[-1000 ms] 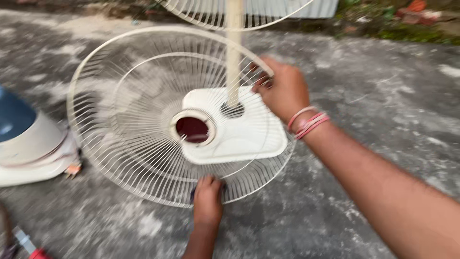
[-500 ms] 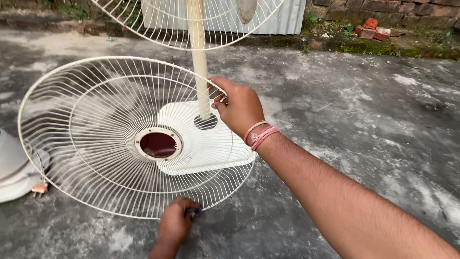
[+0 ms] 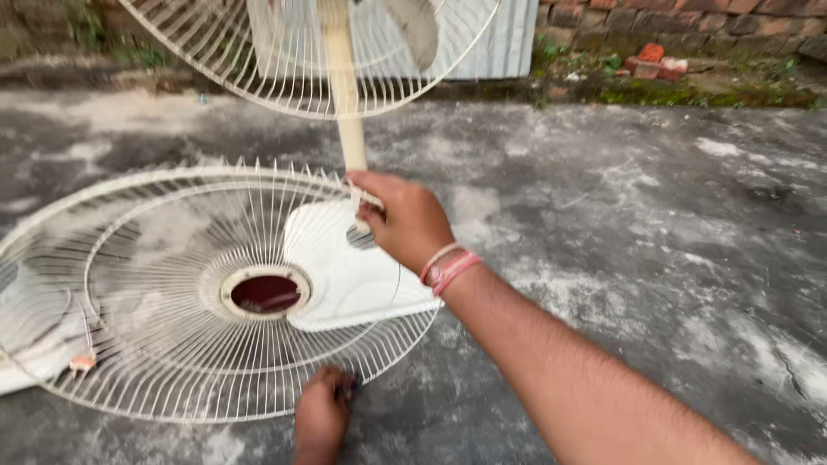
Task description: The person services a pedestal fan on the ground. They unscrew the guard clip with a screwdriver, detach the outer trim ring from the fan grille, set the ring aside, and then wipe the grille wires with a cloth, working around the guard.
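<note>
Counted: two hands, right point(image 3: 412, 222) and left point(image 3: 323, 413); two wire fan guards, loose point(image 3: 172, 344) and mounted point(image 3: 284, 60); one pole point(image 3: 343, 77); one white base point(image 3: 345, 275).

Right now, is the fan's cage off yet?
Done: one round white wire fan guard is off the fan. In hand: the right hand grips its top rim by the cream pole; the left hand pinches its bottom rim. Left: the other white guard remains mounted.
</note>
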### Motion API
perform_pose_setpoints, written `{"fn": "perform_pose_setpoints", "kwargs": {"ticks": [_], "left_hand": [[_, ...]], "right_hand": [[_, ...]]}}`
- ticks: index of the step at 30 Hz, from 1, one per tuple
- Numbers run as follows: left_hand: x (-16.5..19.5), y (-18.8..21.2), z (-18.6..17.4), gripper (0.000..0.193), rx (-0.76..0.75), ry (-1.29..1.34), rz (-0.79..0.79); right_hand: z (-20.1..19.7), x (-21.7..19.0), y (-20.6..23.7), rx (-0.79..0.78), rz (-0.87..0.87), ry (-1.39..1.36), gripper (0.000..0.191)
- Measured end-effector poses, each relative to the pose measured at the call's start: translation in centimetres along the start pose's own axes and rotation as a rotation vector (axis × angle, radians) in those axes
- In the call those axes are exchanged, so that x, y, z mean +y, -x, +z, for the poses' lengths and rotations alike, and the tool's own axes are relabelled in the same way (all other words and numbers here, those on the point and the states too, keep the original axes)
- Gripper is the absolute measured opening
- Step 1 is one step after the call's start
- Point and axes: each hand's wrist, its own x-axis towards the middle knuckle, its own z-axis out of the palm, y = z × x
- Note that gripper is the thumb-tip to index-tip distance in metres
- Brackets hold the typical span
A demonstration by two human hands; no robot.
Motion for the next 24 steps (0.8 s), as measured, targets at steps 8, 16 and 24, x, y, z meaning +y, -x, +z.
{"fn": "perform_pose_setpoints", "kwargs": {"ticks": [8,16,24], "left_hand": [[2.2,-2.0,-0.5,0.021,-0.099,-0.302,-0.012],[0.8,-1.4,0.2,0.024,0.133,-0.19,0.029],[-2.2,-0.2,0.0,0.027,-0.029,-0.129,0.154]], "right_hand": [[-0.2,-1.8,1.0,-0.141,-0.01,-0.069,0.05],[2.3,-2.8,1.4,-0.168,-0.083,-0.172,0.052],[2.8,-1.0,0.9,-0.142,0.046,-0.24,0.046]]}}
